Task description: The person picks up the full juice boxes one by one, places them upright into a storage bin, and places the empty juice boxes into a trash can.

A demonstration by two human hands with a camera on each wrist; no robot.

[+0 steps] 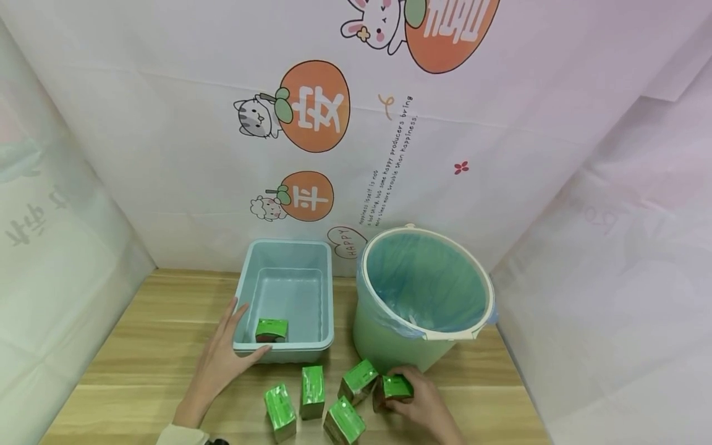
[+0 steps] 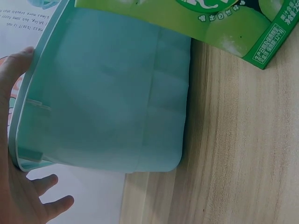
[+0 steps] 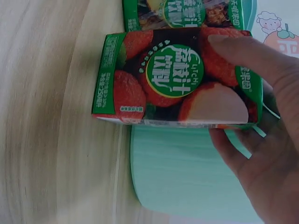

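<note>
My right hand (image 1: pixel 427 405) grips a lychee juice box (image 3: pixel 128 91), thumb on one broad face and fingers around the opposite side. This box stands in front of the bin, with its green top (image 1: pixel 397 387) showing in the head view. My left hand (image 1: pixel 225 355) rests at the near left corner of a light blue plastic basin (image 1: pixel 329 296), fingers spread and thumb along the front rim. One juice box (image 1: pixel 271 330) lies inside the basin, by its near wall. Several more green-topped boxes stand between my hands, including one juice box (image 1: pixel 313 392) just before the basin.
A pale green bin (image 1: pixel 384 340) with a bag liner stands right of the basin. The wooden table (image 1: pixel 128 371) meets printed white cloth (image 1: pixel 200 154) at the back and on both sides. Another juice box (image 3: pixel 184 14) sits close behind the gripped one.
</note>
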